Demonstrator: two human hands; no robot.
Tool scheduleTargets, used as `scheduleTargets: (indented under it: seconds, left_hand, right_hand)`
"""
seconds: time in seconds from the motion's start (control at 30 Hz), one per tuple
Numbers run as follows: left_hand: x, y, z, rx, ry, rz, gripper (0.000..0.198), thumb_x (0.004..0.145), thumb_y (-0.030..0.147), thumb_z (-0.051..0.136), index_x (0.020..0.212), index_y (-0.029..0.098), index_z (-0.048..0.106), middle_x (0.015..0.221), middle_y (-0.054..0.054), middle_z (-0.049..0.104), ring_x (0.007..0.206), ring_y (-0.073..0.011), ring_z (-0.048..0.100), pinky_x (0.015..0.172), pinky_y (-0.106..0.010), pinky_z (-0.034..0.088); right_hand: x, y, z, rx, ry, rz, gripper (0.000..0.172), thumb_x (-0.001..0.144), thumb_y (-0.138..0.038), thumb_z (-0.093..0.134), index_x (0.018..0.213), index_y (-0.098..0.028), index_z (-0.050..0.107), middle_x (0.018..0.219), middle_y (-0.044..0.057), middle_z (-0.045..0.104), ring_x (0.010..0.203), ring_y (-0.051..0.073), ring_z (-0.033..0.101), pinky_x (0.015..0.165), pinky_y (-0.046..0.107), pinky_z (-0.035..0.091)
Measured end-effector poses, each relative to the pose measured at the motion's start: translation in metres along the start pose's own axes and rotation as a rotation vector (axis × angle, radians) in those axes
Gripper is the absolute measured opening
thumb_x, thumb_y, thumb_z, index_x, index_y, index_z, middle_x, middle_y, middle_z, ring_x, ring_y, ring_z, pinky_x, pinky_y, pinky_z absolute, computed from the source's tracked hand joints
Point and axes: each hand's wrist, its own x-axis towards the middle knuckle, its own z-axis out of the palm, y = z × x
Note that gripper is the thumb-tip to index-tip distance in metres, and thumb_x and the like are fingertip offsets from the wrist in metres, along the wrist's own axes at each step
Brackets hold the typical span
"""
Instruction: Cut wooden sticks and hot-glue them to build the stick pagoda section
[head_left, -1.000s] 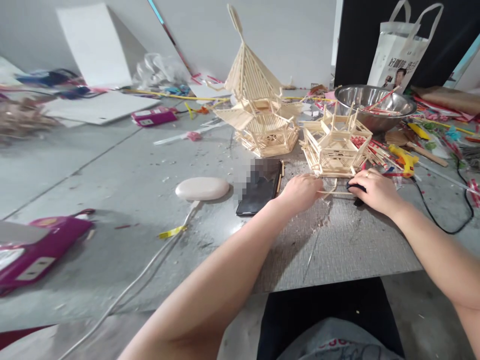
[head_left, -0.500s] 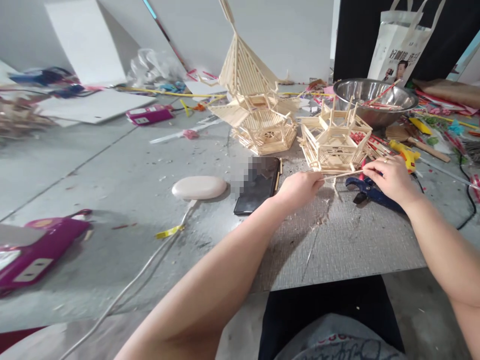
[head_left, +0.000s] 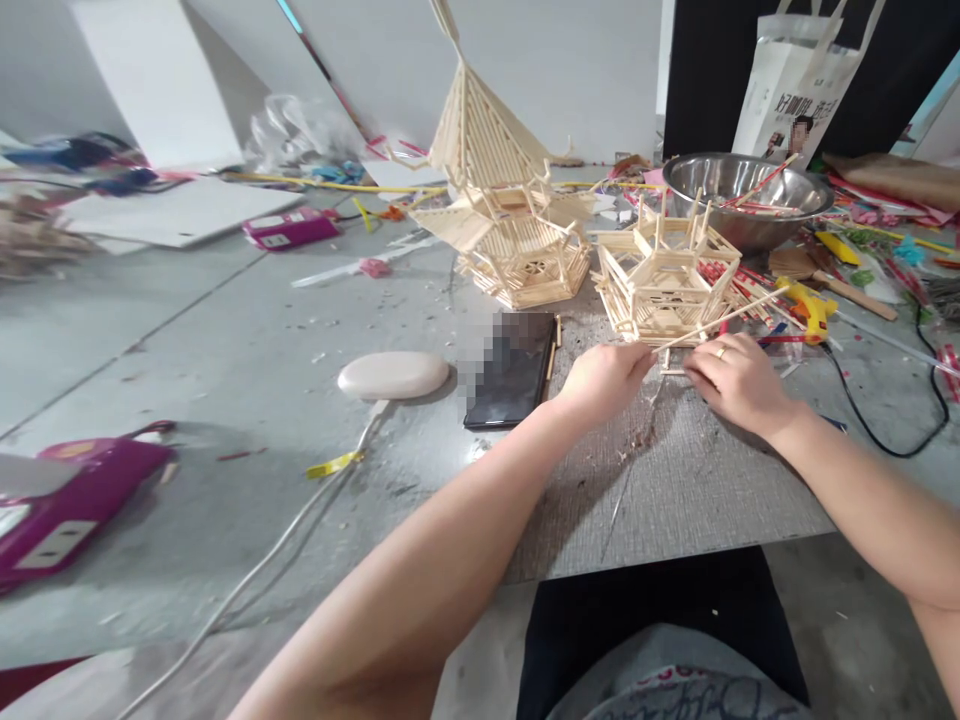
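Observation:
My left hand [head_left: 609, 382] is closed on one end of a thin wooden stick [head_left: 739, 312], which slants up to the right in front of the smaller stick frame [head_left: 667, 285]. Close by on the right, my right hand [head_left: 739, 382] has bent fingers near a short stick piece at the frame's foot; what its fingertips hold, if anything, is hidden. A taller stick pagoda [head_left: 517, 215] with a pointed roof stands left of the frame. Under my right hand the blue cutter is mostly covered.
A black phone [head_left: 514, 385] and a white oval device [head_left: 394, 375] with a cable lie left of my hands. Behind on the right are a metal bowl [head_left: 750, 235], a yellow glue gun [head_left: 808, 310] and its black cord. Purple power strips [head_left: 97, 500] lie at the left.
My right hand has moved left and down, off the stick's far end, and now covers much of the blue cutter. The stick now tilts up to the right from my left hand.

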Motion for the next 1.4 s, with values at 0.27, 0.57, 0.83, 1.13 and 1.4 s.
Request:
scheduleTargets:
  seconds: [0.27, 0.57, 0.83, 1.13, 1.4]
  left_hand:
    - [-0.001, 0.001, 0.005, -0.061, 0.074, 0.035, 0.032, 0.088, 0.031, 0.036, 0.072, 0.017, 0.060, 0.061, -0.002, 0.062, 0.054, -0.0112, 0.053, 0.053, -0.023, 0.036]
    - [-0.005, 0.000, 0.012, -0.128, 0.152, 0.067, 0.029, 0.088, 0.032, 0.035, 0.098, 0.019, 0.059, 0.071, -0.003, 0.067, 0.062, -0.0121, 0.061, 0.058, -0.022, 0.043]
    - [-0.006, 0.001, 0.012, -0.147, 0.225, 0.072, 0.029, 0.089, 0.032, 0.035, 0.093, 0.016, 0.059, 0.070, -0.004, 0.066, 0.060, -0.0118, 0.060, 0.056, -0.022, 0.042]
    - [-0.005, 0.000, 0.013, -0.125, 0.278, 0.115, 0.029, 0.089, 0.031, 0.034, 0.088, 0.016, 0.058, 0.080, -0.006, 0.065, 0.071, -0.0134, 0.060, 0.062, -0.024, 0.044]
    - [-0.005, 0.004, 0.014, -0.088, 0.056, 0.013, 0.030, 0.091, 0.034, 0.028, 0.080, 0.017, 0.050, 0.060, -0.002, 0.057, 0.055, -0.0146, 0.055, 0.055, -0.026, 0.039]
  right_hand:
    - [0.008, -0.021, 0.017, -0.182, -0.210, 0.015, 0.021, 0.083, -0.017, 0.046, 0.081, -0.017, 0.066, 0.087, 0.008, 0.067, 0.090, 0.024, 0.051, 0.082, 0.042, 0.027]
    - [0.007, -0.024, 0.020, -0.193, -0.205, -0.002, 0.022, 0.086, -0.017, 0.043, 0.089, -0.018, 0.064, 0.091, 0.007, 0.066, 0.094, 0.024, 0.052, 0.088, 0.042, 0.027]
    - [0.011, -0.027, 0.019, -0.161, -0.281, -0.017, 0.024, 0.085, -0.012, 0.040, 0.085, -0.017, 0.064, 0.080, 0.007, 0.066, 0.085, 0.022, 0.056, 0.092, 0.043, 0.025]
    - [0.006, -0.012, 0.005, 0.400, 0.009, 0.239, 0.007, 0.081, -0.022, 0.047, 0.081, -0.019, 0.054, 0.074, 0.004, 0.064, 0.070, 0.017, 0.057, 0.071, 0.030, 0.040]
    - [0.004, -0.016, 0.007, 0.627, 0.095, 0.395, 0.006, 0.080, -0.025, 0.052, 0.078, -0.020, 0.052, 0.071, 0.001, 0.062, 0.065, 0.013, 0.056, 0.062, 0.024, 0.043]
